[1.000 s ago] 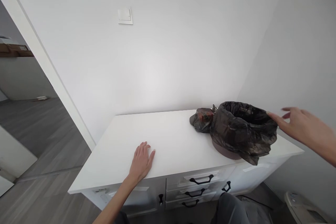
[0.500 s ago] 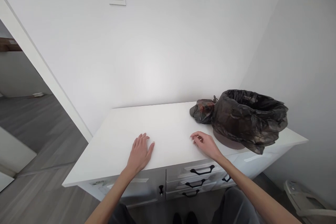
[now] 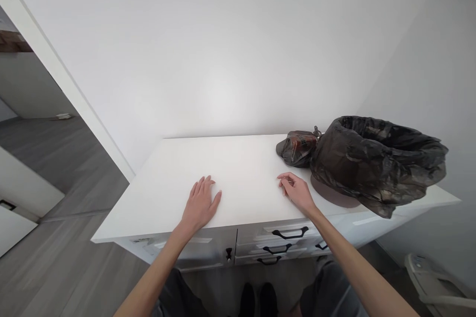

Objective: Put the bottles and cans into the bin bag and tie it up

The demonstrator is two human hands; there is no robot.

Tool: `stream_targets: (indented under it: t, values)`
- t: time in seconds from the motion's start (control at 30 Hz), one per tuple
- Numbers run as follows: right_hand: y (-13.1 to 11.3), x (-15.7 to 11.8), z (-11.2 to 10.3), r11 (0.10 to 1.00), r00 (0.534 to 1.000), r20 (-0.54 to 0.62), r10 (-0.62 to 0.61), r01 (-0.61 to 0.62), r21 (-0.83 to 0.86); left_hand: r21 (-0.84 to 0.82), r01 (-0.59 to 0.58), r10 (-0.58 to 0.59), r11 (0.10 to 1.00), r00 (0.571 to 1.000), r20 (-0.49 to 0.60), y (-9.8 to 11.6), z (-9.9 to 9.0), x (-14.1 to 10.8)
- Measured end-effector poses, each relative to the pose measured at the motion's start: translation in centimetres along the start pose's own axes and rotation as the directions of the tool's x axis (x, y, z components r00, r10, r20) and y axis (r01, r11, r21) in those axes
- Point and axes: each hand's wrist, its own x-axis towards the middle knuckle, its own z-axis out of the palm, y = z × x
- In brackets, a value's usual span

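Observation:
My left hand (image 3: 201, 203) lies palm down on the white cabinet top (image 3: 238, 168), fingers stretched out and the thumb apart, holding nothing. Close to the front edge, my right hand (image 3: 297, 192) rests on the same surface with its fingers curled in and the thumb near them; I see nothing in it. Just right of it stands a brown round bin (image 3: 332, 193) with a black plastic bag (image 3: 372, 163) lining it and folded over its rim. A small knotted dark bag (image 3: 298, 148), something reddish showing through, sits beside the bin near the wall.
Below the top are drawers with black handles (image 3: 290, 233) and a cabinet door (image 3: 197, 255). A white wall rises behind. At left is a doorway frame (image 3: 74, 86) onto grey wood floor. A pale appliance (image 3: 431, 277) stands on the floor at lower right.
The view has tilted down and shifted slightly, so the wall switch is nearly out of frame. Both hands stay in place on the top; the right fingers look slightly more curled.

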Motion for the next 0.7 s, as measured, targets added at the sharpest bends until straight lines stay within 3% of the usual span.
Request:
stream_targets:
  t: [0.4,0.7]
  values:
    - [-1.3,0.0,0.1,0.999,0.999,-0.04,0.014,-0.013,0.031,-0.083,0.053,-0.053,0.995,0.999,0.006,0.3,-1.0,0.2]
    - [-0.8,1.9,-0.1,0.998,0.984,-0.168,0.058,-0.055,0.018,-0.082,0.023,-0.025,0.996,0.999,-0.022,0.1,-0.9,0.2]
